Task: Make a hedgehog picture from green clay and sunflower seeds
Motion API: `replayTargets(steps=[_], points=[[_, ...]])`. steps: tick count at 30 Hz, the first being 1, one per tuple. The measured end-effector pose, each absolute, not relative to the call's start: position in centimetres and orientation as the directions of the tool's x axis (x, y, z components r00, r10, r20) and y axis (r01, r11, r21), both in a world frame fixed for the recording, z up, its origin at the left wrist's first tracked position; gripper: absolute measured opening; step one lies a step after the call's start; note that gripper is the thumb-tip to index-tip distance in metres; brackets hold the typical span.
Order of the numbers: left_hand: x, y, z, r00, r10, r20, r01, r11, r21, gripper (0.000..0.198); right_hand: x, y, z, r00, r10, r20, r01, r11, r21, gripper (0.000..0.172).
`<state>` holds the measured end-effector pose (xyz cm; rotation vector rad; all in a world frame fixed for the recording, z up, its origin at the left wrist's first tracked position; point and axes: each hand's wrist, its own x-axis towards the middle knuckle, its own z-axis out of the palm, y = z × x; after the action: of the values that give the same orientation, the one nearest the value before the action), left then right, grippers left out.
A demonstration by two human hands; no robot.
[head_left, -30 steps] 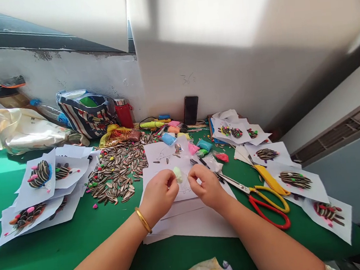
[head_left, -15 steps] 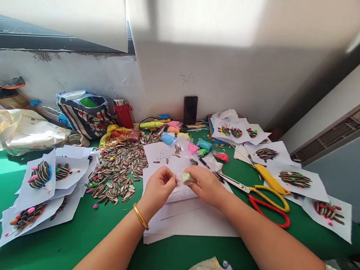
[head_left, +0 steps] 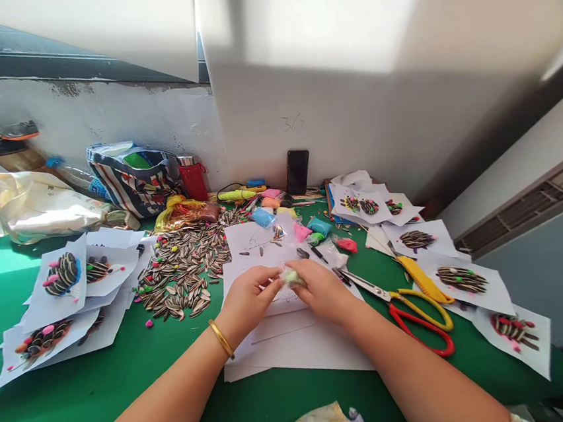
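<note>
A small clear plastic packet of pale green modelling clay (head_left: pixel 292 277) is between my two hands, over the white paper. My right hand (head_left: pixel 322 290) has its thumb and fingers closed around it. From the other side, my left hand (head_left: pixel 251 299), with a gold bangle at the wrist, pinches the packet's plastic edge. Below them lies a stack of white paper sheets (head_left: pixel 299 345), the upper one bearing a line drawing partly hidden by the hands. Just beyond is another sheet (head_left: pixel 241 238) with an outline drawing and a few seeds on it.
A heap of striped sunflower seeds (head_left: pixel 183 273) spreads to the left. Scissors (head_left: pixel 389 297) and a yellow utility knife (head_left: pixel 422 280) lie at right. Seed-decorated sheets (head_left: pixel 62 285) flank both sides. Clay packets (head_left: pixel 320 226), a phone (head_left: pixel 298 172) and a red bottle (head_left: pixel 193 180) are farther back.
My left hand's fingers have straightened somewhat and come closer to my right hand, meeting at the packet. More of the clear plastic around the pale green clay shows now.
</note>
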<state>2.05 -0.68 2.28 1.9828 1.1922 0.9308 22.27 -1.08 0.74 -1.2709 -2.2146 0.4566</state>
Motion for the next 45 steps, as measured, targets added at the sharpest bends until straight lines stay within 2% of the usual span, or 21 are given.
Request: replayTargets(steps=[8,16,18,21,25,28,34,40,45], points=[[2.1,-0.8,2.0,0.392,0.887,0.245,0.534,-0.437,0.724,0.015,22.1,-1.2,1.0,-0.464,0.853,0.24,0.756,0.523,-0.395,0.023],[2.3,-1.4,2.7,0.41,0.869,0.278,0.588,-0.484,0.648,0.016,21.9,-1.3,1.5,-0.456,0.868,0.199,0.805,0.497,-0.323,0.018],[2.3,-1.4,2.8,0.41,0.865,0.29,0.582,-0.492,0.647,0.016,21.9,-1.2,1.8,-0.45,0.869,0.207,0.786,0.495,-0.371,0.016],[2.2,-1.3,2.8,0.414,0.858,0.304,0.573,-0.505,0.646,0.014,22.1,-1.2,2.2,-0.451,0.871,0.193,0.687,0.477,-0.548,0.016],[1.8,-0.8,2.6,0.392,0.859,0.331,0.576,-0.509,0.64,0.013,22.9,-1.0,2.1,-0.441,0.887,0.133,0.502,0.367,-0.783,0.046],[1.5,-0.5,2.5,0.373,0.86,0.349,0.573,-0.509,0.642,0.015,23.3,-0.7,1.7,-0.392,0.917,0.077,0.411,0.25,-0.877,0.034],[1.8,-0.8,2.5,0.405,0.836,0.371,0.581,-0.548,0.602,0.016,22.8,-0.7,1.5,-0.31,0.939,0.152,0.38,0.268,-0.885,0.012],[2.0,-0.9,2.2,0.42,0.828,0.372,0.607,-0.561,0.563,0.021,22.7,-0.6,1.6,-0.309,0.933,0.184,0.434,0.31,-0.846,0.01],[1.8,-0.7,2.4,0.423,0.826,0.372,0.575,-0.562,0.595,0.013,22.6,-0.9,1.7,-0.394,0.902,0.178,0.488,0.37,-0.791,0.005]])
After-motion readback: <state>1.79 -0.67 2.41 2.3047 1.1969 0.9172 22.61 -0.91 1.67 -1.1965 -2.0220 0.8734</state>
